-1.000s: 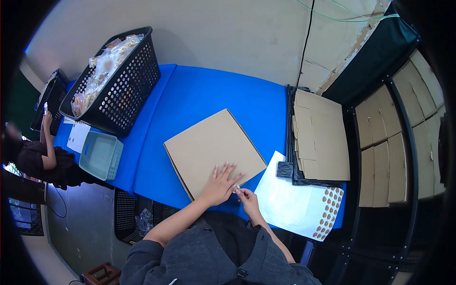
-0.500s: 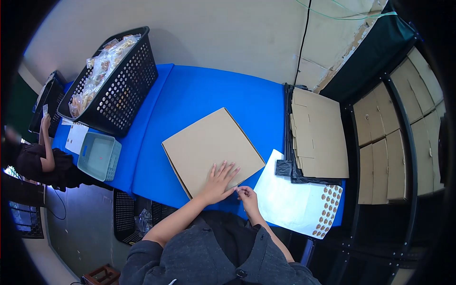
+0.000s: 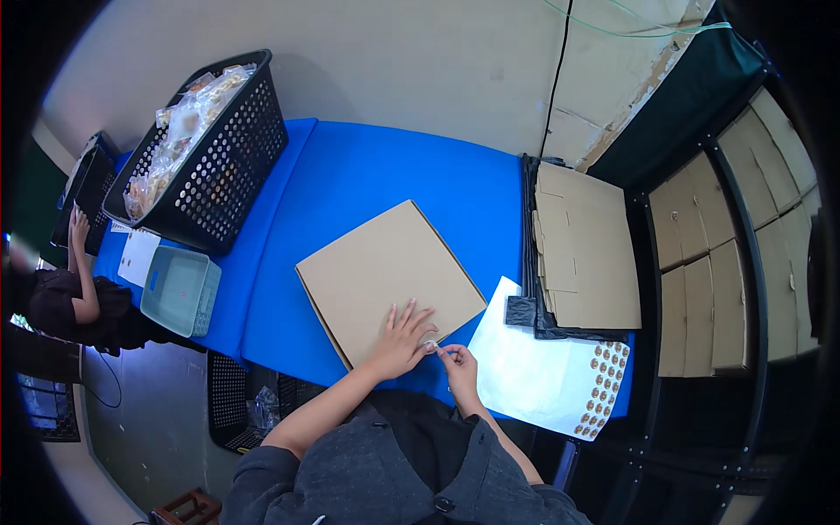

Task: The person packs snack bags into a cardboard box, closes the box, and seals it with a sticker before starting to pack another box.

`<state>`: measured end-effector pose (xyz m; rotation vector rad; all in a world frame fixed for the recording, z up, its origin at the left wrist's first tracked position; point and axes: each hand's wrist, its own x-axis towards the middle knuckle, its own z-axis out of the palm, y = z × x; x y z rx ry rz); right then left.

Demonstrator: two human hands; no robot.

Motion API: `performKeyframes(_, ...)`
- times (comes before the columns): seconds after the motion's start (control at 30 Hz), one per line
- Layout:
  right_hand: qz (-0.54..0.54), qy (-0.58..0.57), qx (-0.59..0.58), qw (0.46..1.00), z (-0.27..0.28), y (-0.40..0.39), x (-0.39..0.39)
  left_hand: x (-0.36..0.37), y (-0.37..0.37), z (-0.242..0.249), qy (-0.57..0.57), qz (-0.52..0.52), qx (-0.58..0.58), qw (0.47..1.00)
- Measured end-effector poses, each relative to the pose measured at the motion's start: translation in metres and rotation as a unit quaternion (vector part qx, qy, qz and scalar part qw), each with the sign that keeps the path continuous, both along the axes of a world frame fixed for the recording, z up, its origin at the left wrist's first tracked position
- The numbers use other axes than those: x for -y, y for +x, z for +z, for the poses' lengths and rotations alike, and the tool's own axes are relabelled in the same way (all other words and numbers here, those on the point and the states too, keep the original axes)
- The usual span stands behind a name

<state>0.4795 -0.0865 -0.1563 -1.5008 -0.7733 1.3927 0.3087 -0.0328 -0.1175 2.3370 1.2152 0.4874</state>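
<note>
A closed cardboard box (image 3: 385, 271) lies at an angle on the blue tablecloth (image 3: 394, 166). My left hand (image 3: 402, 343) rests on the box near its front corner, fingers spread flat, its thumb toward the right hand. Just right of it, at the box's edge, my right hand (image 3: 458, 366) pinches something small and pale that I cannot make out. Both hands' tips nearly meet there. A white sheet with rows of round brown stickers (image 3: 604, 385) lies to the right of my right hand.
Flattened cardboard (image 3: 586, 245) is stacked on black plastic at the right. A black basket of bagged items (image 3: 227, 166) and a green-grey tray (image 3: 181, 290) stand at the left. Beyond them, a co-worker (image 3: 74, 297) reaches toward another black basket. Shelved boxes (image 3: 700, 289) are far right.
A small pale piece now shows between my left thumb and right fingertips. The co-worker's hand has lowered slightly toward the far basket. The box looks almost unmoved.
</note>
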Motion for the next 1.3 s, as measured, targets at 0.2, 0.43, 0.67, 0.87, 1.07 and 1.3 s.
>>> performKeyframes(0.2,-0.03,0.007,0.008,0.999,0.02,-0.001,0.001,0.002,0.0,-0.011,0.032,0.01,0.036,0.999)
performKeyframes(0.43,0.084,0.015,0.088,0.992,0.011,-0.012,-0.003,0.003,-0.001,-0.01,0.044,0.002,0.04,0.998)
performKeyframes(0.67,0.11,0.021,0.07,0.991,0.001,-0.012,-0.011,0.001,-0.003,-0.012,0.037,-0.017,0.026,0.999)
performKeyframes(0.87,0.167,-0.042,0.1,0.98,0.003,-0.001,-0.025,0.001,-0.004,-0.003,0.017,-0.027,0.001,0.999)
performKeyframes(1.07,0.121,-0.026,0.051,0.991,0.006,-0.007,-0.024,0.001,-0.005,0.004,0.009,-0.031,0.005,0.999)
performKeyframes(1.3,0.128,-0.062,-0.012,0.99,0.01,-0.003,-0.025,0.0,-0.005,-0.002,0.023,-0.026,-0.016,0.999)
